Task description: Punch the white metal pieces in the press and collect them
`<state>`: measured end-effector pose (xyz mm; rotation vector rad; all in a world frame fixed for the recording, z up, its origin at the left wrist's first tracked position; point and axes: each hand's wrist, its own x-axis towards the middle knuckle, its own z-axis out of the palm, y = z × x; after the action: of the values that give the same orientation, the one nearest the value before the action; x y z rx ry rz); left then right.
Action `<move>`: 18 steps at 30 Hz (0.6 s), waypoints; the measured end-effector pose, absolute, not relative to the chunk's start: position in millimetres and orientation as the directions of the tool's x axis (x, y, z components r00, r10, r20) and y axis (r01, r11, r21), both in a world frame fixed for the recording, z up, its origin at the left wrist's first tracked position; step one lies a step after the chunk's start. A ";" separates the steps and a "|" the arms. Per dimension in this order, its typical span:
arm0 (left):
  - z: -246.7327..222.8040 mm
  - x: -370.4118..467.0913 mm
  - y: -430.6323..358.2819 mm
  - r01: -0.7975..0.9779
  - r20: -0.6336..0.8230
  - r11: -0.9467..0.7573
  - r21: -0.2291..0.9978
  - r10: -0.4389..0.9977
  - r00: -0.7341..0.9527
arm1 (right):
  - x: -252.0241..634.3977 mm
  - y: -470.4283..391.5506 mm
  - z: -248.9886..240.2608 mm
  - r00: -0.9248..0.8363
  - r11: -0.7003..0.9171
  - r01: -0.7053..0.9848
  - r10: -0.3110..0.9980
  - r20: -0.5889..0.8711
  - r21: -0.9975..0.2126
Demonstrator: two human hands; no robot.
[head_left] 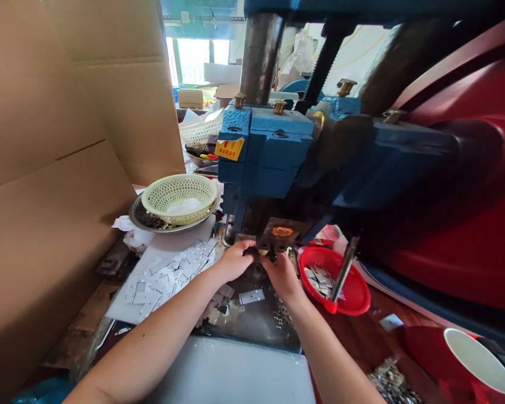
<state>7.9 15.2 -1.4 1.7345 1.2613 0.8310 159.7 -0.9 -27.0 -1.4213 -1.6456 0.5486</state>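
Left hand: at foot of blue metal press; fingertips partly hidden, grip cannot be told.
Right hand: just beside left, under press head; fingers curled, contents unclear.
Press: upright, far side of hands.
Single rectangular grey metal plate: flat, between forearms.
Loose grey metal plates: scattered, left.
Round red plastic basket: right, metal pieces inside.
Pale green perforated plastic basket: far left.

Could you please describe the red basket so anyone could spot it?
Start at the big blue press. Just right of its base, beside the right hand, sits a round red basket. Flat pale plates lie inside and a silver rod slants across it, unlike the green basket.
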 end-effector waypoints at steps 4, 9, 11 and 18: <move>14.0 -7.6 -6.7 0.493 0.123 -0.197 0.848 0.976 0.179 | 165.9 -22.6 -13.9 0.100 0.235 0.563 0.932 0.348 -0.792; 16.4 -37.6 -63.5 0.675 0.015 -0.387 0.628 0.873 0.487 | 187.8 -69.3 -10.9 0.020 0.154 0.578 0.979 0.202 -0.802; 9.0 -42.8 -80.5 0.688 -0.045 -0.467 0.556 0.809 0.586 | 196.1 -83.5 -16.9 0.005 0.112 0.606 0.989 0.145 -0.787; 0.8 -36.5 -91.5 0.721 -0.109 -0.503 0.476 0.780 0.617 | 207.1 -93.9 -33.6 -0.046 0.177 0.796 0.971 0.233 -0.579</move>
<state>-36.5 -91.5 0.8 2.3604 1.1837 0.1633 207.1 -93.9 -33.6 -1.6599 -1.8830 0.3952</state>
